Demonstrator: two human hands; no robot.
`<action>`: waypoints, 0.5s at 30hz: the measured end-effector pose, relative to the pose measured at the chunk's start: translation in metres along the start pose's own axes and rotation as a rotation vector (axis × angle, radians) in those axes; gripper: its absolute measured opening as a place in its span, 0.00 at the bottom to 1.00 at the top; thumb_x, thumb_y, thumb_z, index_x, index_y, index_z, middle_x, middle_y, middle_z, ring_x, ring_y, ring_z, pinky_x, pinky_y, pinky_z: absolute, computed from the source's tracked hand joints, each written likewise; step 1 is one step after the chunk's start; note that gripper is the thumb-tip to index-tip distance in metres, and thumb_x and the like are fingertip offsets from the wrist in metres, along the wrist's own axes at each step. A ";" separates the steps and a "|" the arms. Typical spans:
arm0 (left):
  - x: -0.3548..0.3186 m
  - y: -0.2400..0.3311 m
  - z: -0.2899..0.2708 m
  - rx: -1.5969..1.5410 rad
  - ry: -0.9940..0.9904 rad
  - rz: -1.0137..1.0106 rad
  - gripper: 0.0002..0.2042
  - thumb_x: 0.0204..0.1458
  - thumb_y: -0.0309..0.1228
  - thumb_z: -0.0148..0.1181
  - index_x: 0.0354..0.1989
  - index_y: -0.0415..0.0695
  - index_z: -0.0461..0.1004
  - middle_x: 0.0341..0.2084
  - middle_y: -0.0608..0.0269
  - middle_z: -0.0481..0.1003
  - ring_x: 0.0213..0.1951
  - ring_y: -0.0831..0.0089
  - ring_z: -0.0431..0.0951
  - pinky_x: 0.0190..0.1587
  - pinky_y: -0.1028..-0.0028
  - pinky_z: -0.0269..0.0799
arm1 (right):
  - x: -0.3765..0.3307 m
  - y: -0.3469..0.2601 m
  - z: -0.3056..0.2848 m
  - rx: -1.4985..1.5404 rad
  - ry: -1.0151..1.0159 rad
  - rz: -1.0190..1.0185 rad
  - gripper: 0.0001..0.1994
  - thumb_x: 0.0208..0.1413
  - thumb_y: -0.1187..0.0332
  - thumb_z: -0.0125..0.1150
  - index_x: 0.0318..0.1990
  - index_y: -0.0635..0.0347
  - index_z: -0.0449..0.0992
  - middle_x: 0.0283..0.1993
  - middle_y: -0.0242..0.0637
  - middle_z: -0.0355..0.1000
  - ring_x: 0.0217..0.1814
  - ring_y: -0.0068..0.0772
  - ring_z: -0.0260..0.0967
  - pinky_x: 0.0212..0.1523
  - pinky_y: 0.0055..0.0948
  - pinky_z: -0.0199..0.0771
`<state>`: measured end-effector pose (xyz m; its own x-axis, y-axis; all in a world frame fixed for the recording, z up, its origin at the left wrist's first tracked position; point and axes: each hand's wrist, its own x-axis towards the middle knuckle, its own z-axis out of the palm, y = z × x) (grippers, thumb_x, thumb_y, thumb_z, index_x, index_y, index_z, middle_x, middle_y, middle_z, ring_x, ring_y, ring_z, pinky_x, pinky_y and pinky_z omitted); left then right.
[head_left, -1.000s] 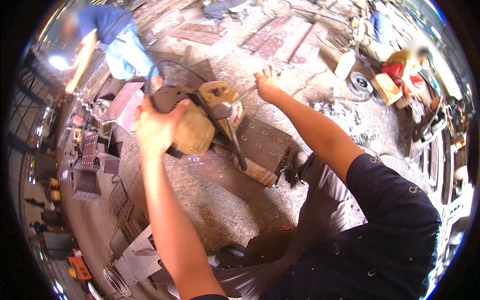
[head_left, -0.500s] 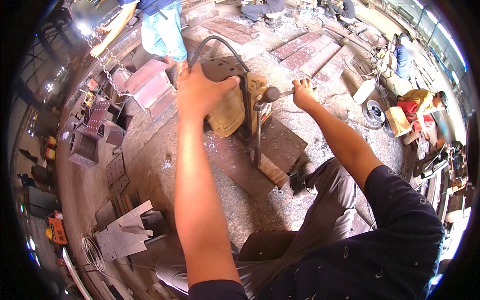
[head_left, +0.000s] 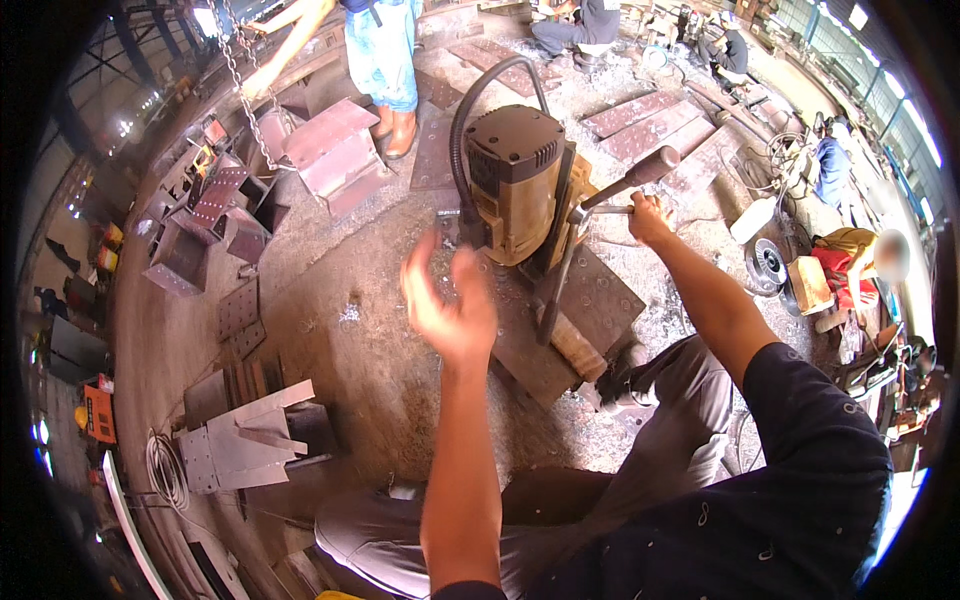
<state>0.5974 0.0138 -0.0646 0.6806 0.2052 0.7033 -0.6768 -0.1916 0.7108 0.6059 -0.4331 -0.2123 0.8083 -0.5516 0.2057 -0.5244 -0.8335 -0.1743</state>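
A magnetic drill [head_left: 512,190] with a yellow and black motor stands upright on brown steel plates [head_left: 603,298] before me. A black hose loops over its left side. At its right is a spoked feed handle [head_left: 625,182] with dark grips, one spoke pointing up and right, another hanging down. My right hand [head_left: 652,218] is closed around the end of a thinner spoke. My left hand [head_left: 452,300] is in the air just left of and below the motor, slightly blurred, thumb and fingers apart, holding nothing. The drill bit is hidden behind the machine's body.
A person in jeans at the upper left holds a hanging chain [head_left: 243,90] above a steel beam piece [head_left: 335,150]. Holed steel brackets [head_left: 218,190] lie at the left, flat plates [head_left: 650,125] beyond the drill. Other people crouch farther off. A grinding-disc-like black wheel [head_left: 766,262] lies right.
My left hand has come off the top of the motor and moved down toward me. The feed handle has turned, its spokes at new angles, with my right hand still on it. The view has shifted slightly.
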 end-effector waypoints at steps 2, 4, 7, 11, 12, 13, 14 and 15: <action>-0.047 -0.031 -0.031 -0.020 0.029 -0.201 0.17 0.60 0.32 0.65 0.53 0.33 0.77 0.44 0.48 0.80 0.47 0.57 0.81 0.52 0.61 0.77 | 0.000 -0.004 0.008 0.018 -0.029 -0.003 0.17 0.64 0.63 0.56 0.59 0.54 0.69 0.60 0.61 0.70 0.69 0.64 0.63 0.63 0.75 0.60; -0.098 -0.056 -0.071 0.192 -0.024 -0.482 0.15 0.61 0.33 0.64 0.50 0.33 0.78 0.38 0.50 0.82 0.43 0.62 0.83 0.49 0.64 0.78 | 0.000 -0.015 0.016 0.046 -0.046 -0.012 0.18 0.64 0.63 0.57 0.59 0.54 0.70 0.59 0.61 0.71 0.68 0.65 0.63 0.63 0.73 0.62; -0.168 -0.077 -0.112 0.331 -0.236 -0.752 0.14 0.61 0.33 0.62 0.47 0.34 0.80 0.34 0.50 0.83 0.38 0.60 0.85 0.46 0.64 0.79 | -0.004 -0.008 0.022 0.056 -0.015 -0.007 0.18 0.64 0.63 0.57 0.59 0.55 0.70 0.58 0.62 0.71 0.67 0.66 0.64 0.62 0.71 0.63; -0.202 -0.102 -0.128 0.492 -0.447 -0.804 0.14 0.60 0.35 0.62 0.46 0.37 0.82 0.37 0.47 0.84 0.40 0.52 0.85 0.46 0.58 0.79 | -0.007 -0.024 0.024 0.063 -0.030 -0.016 0.18 0.62 0.66 0.58 0.58 0.59 0.70 0.55 0.64 0.73 0.64 0.66 0.66 0.61 0.63 0.67; -0.200 -0.107 -0.126 0.561 -0.534 -0.776 0.15 0.61 0.37 0.61 0.46 0.38 0.82 0.38 0.47 0.84 0.41 0.50 0.85 0.47 0.56 0.79 | -0.007 -0.023 0.025 0.062 -0.015 -0.030 0.18 0.62 0.66 0.58 0.58 0.60 0.70 0.54 0.65 0.73 0.63 0.66 0.67 0.61 0.62 0.67; -0.190 -0.111 -0.121 0.622 -0.623 -0.747 0.15 0.61 0.38 0.60 0.46 0.39 0.82 0.38 0.46 0.84 0.42 0.49 0.85 0.47 0.55 0.78 | -0.006 -0.017 0.025 0.055 0.001 -0.042 0.18 0.62 0.67 0.58 0.57 0.61 0.70 0.52 0.65 0.74 0.63 0.66 0.67 0.61 0.60 0.68; -0.178 -0.116 -0.111 0.672 -0.715 -0.714 0.16 0.61 0.40 0.59 0.46 0.39 0.82 0.39 0.46 0.84 0.43 0.48 0.84 0.48 0.54 0.78 | 0.000 -0.005 0.023 0.045 0.038 -0.078 0.18 0.61 0.68 0.58 0.56 0.64 0.70 0.49 0.64 0.75 0.60 0.65 0.69 0.62 0.58 0.67; -0.154 -0.127 -0.104 0.777 -0.842 -0.681 0.17 0.62 0.42 0.56 0.45 0.40 0.83 0.40 0.45 0.83 0.45 0.47 0.84 0.50 0.52 0.78 | 0.000 0.000 0.022 0.038 0.041 -0.087 0.17 0.61 0.68 0.58 0.56 0.65 0.70 0.49 0.64 0.75 0.59 0.65 0.70 0.62 0.58 0.67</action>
<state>0.5498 0.1061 -0.2644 0.9721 -0.1199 -0.2018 0.0089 -0.8402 0.5422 0.6122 -0.4325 -0.2338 0.8382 -0.4791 0.2606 -0.4419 -0.8767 -0.1903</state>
